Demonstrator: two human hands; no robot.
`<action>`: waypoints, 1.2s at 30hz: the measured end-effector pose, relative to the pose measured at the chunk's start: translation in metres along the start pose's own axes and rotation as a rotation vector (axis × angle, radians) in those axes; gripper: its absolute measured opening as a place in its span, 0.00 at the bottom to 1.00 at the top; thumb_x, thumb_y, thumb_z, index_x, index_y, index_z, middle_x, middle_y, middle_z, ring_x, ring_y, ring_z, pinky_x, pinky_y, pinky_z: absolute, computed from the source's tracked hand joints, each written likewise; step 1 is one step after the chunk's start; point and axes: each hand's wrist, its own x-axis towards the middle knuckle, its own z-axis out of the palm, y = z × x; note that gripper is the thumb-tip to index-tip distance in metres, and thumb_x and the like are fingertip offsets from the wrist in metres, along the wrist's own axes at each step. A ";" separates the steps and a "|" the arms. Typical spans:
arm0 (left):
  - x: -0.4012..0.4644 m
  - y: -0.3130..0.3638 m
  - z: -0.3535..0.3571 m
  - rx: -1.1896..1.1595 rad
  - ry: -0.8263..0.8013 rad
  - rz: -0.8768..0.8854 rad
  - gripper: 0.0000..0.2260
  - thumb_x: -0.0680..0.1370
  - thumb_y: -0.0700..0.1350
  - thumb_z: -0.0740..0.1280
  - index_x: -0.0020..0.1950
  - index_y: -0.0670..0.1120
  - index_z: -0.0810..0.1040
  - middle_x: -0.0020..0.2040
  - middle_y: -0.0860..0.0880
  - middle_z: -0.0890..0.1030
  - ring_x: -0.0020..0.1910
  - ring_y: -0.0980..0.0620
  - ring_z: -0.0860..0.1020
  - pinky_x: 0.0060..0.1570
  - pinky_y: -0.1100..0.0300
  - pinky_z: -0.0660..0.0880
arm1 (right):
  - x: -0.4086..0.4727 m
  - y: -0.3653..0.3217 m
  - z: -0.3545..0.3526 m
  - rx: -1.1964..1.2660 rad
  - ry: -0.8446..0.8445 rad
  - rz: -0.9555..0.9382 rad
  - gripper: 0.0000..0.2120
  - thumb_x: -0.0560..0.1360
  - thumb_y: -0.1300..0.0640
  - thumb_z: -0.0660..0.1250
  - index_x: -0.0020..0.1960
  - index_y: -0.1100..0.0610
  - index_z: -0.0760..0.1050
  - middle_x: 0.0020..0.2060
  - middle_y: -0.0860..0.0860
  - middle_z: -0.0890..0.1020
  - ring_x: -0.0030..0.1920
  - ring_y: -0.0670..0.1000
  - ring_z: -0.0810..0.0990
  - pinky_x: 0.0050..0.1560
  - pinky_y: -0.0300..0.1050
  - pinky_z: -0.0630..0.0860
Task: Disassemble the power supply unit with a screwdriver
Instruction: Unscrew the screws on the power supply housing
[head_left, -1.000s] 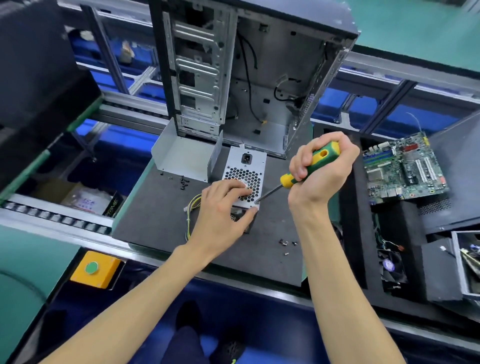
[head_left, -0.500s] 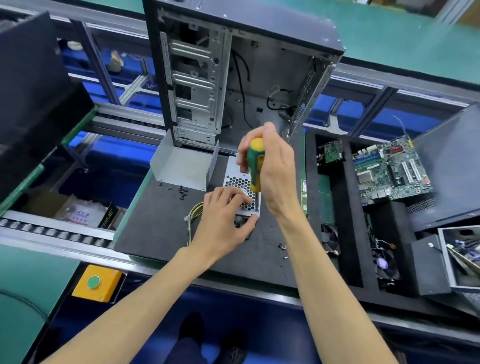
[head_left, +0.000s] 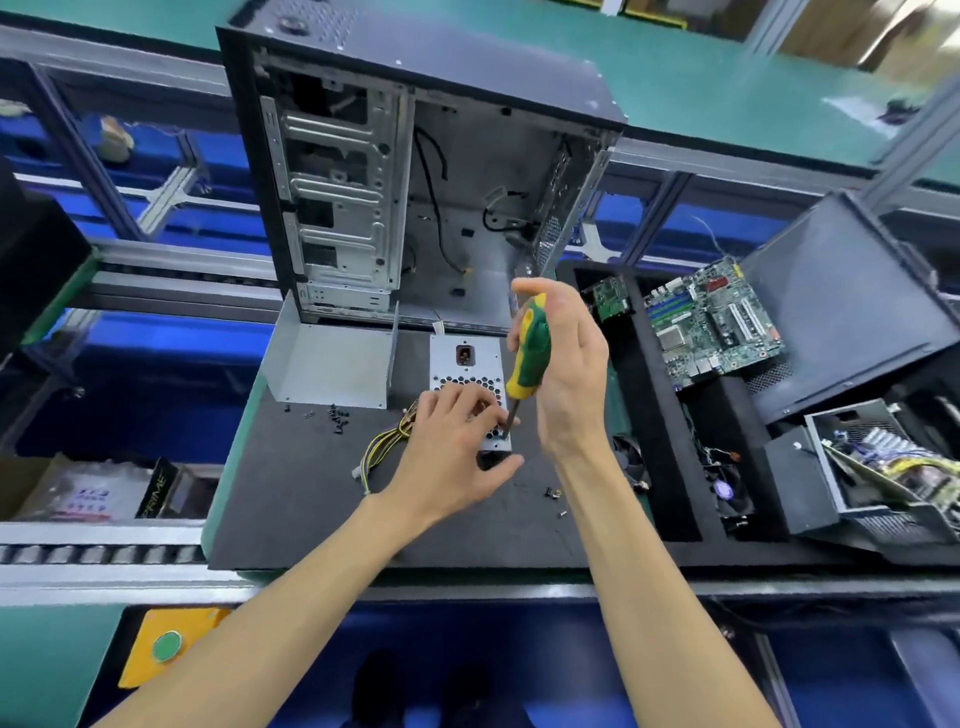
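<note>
- Green-and-yellow screwdriver stands nearly upright in the closed right hand, tip at the unit's near edge.
- Left hand lies on the power supply unit, fingers curled around its near end.
- Unit rests on the bench, before the open computer case.

We note bare counter left of the yellow cables; the computer case blocks behind, loose screws lie right.
</note>
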 end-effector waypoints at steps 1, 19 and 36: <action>0.000 -0.002 0.000 0.013 -0.019 0.015 0.15 0.71 0.57 0.70 0.53 0.50 0.81 0.54 0.52 0.76 0.55 0.48 0.73 0.56 0.54 0.65 | 0.000 0.000 0.000 0.019 0.003 -0.003 0.15 0.84 0.48 0.57 0.56 0.52 0.80 0.36 0.54 0.77 0.36 0.53 0.74 0.40 0.47 0.74; -0.003 -0.014 -0.003 0.063 -0.130 0.149 0.24 0.70 0.40 0.63 0.67 0.42 0.73 0.64 0.44 0.74 0.64 0.41 0.72 0.67 0.47 0.66 | 0.008 0.008 -0.008 0.095 0.056 -0.011 0.16 0.84 0.50 0.55 0.55 0.54 0.80 0.41 0.52 0.78 0.38 0.53 0.75 0.41 0.47 0.74; -0.002 -0.015 -0.001 0.061 -0.117 0.133 0.25 0.67 0.34 0.68 0.64 0.42 0.75 0.63 0.43 0.76 0.63 0.41 0.73 0.65 0.49 0.66 | -0.002 0.003 -0.002 0.135 0.067 0.003 0.17 0.82 0.46 0.54 0.54 0.55 0.76 0.36 0.53 0.76 0.36 0.54 0.71 0.38 0.48 0.70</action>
